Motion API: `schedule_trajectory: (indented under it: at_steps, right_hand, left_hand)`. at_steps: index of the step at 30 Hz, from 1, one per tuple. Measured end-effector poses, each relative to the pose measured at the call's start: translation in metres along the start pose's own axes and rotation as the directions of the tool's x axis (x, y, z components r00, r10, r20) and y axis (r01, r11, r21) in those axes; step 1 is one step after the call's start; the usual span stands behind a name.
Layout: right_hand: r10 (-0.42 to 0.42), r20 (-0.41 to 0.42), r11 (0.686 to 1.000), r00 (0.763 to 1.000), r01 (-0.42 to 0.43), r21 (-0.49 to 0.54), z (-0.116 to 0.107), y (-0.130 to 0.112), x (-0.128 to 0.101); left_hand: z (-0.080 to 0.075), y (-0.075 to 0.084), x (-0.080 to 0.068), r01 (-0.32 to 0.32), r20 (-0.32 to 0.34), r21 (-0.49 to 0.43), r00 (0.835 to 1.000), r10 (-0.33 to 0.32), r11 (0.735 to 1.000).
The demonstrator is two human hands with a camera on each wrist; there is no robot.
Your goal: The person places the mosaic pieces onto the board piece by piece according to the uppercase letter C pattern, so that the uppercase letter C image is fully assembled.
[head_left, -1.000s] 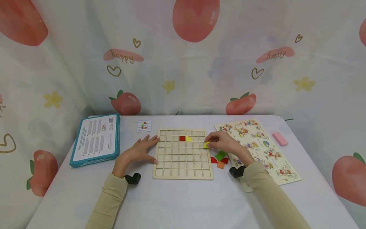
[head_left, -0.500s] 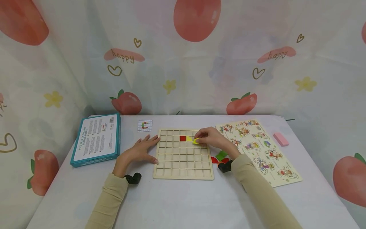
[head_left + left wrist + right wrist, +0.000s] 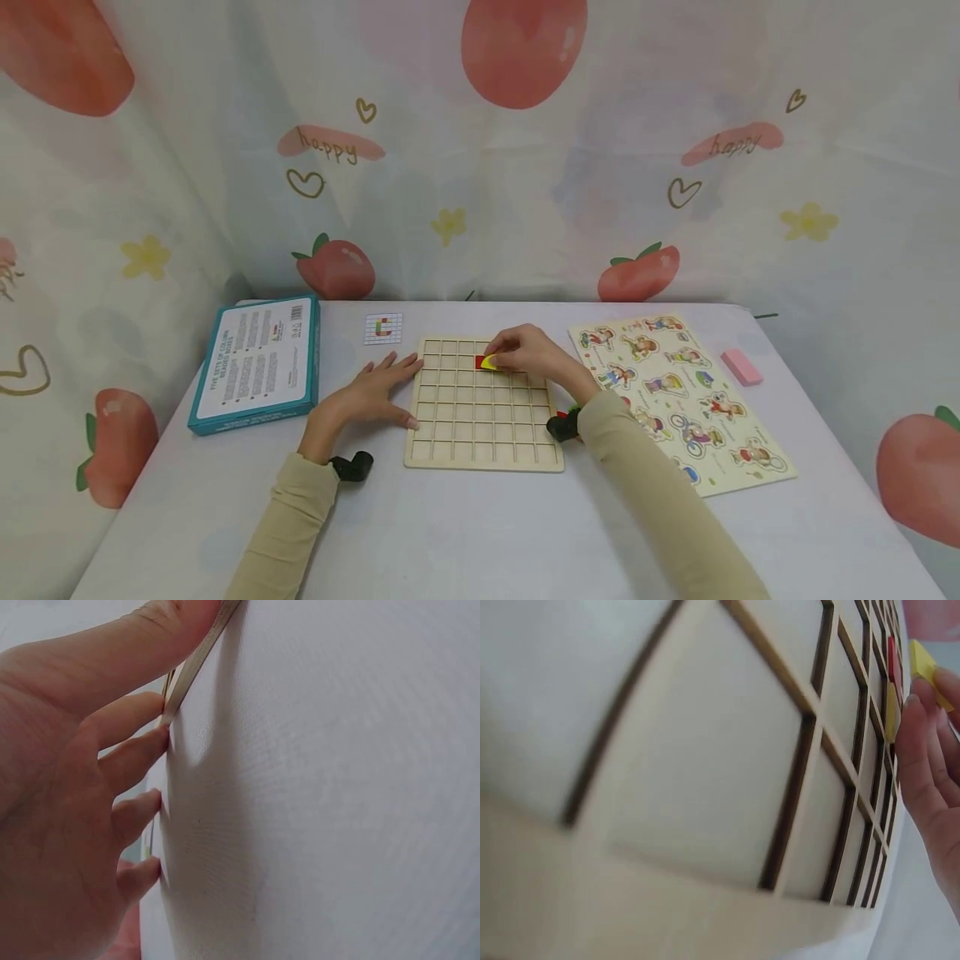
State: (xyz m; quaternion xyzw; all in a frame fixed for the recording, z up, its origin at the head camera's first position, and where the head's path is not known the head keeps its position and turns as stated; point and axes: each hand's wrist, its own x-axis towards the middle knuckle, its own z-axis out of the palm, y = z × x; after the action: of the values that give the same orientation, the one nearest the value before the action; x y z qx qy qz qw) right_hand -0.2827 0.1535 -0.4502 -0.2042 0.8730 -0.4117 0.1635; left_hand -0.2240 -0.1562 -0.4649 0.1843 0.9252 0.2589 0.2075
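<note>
the right hand (image 3: 525, 350) carried the yellow piece (image 3: 489, 362) left from the loose pieces (image 3: 564, 412) beside the grid board (image 3: 480, 433), across its right columns, to just over the red tile (image 3: 479, 361).

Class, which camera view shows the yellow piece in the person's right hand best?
The head view: the yellow piece shows pinched by the right hand over the wooden grid board, beside the red tile. The right wrist view catches only a yellow corner above the fingertips. The left wrist view misses it entirely.
</note>
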Motion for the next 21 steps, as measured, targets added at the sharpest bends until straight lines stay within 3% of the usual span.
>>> schedule_trajectory:
  at_steps: [16,21]
  right_hand:
    - [0.013,0.014,0.999,1.0,-0.013,0.041,0.017,-0.01,0.024]
    - [-0.001,0.017,1.0,1.0,0.001,-0.005,0.021,-0.014,0.029]
  left_hand:
    - [-0.001,0.0,-0.002,0.014,-0.001,-0.003,1.0,-0.014,1.0]
    - [0.0,0.001,-0.001,0.015,0.004,-0.007,1.0,-0.015,1.0]
